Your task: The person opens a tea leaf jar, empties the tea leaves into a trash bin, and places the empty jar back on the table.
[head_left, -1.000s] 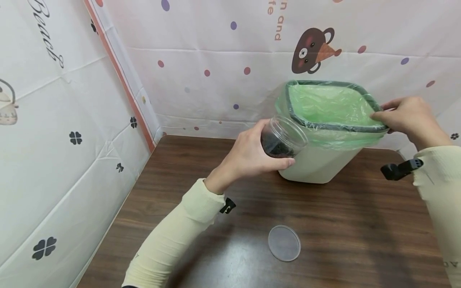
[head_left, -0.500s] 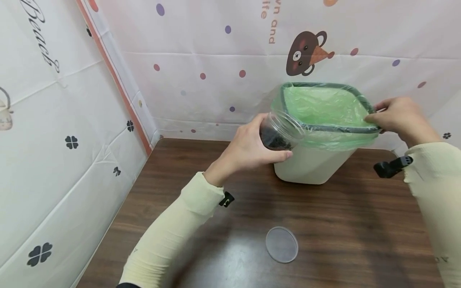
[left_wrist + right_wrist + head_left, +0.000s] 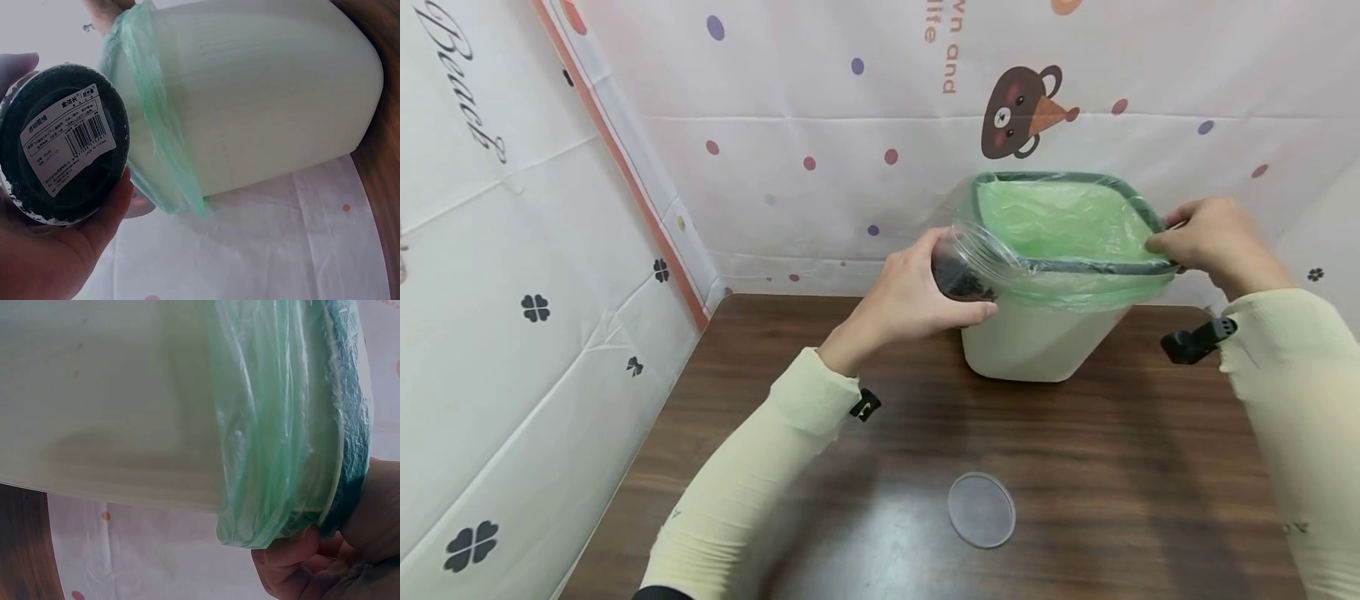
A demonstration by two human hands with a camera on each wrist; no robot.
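My left hand [image 3: 910, 296] grips a clear plastic jar [image 3: 964, 271] with dark contents inside. Tipped on its side, the jar has its uncovered mouth at the near left edge of a pale trash bin [image 3: 1026, 350]. A dark base with a white barcode label [image 3: 69, 140] faces the left wrist camera. Green bag [image 3: 1060, 221] lines the bin and folds over its dark green rim. At the bin's right side, my right hand [image 3: 1225, 246] holds the rim and bag edge, thumb on top; in the right wrist view its fingers [image 3: 287, 553] curl below the edge.
A clear round lid [image 3: 982, 510] lies flat on the brown wood-grain table [image 3: 1075, 467], in front of the bin. Close behind the bin hangs a white printed cloth [image 3: 790, 200]; another cloth wall [image 3: 587, 358] stands along the table's left edge.
My left hand has raised the jar slightly and tipped it further, bringing its mouth to the bin's edge. My right hand keeps its hold. The whole head view has shifted a little.
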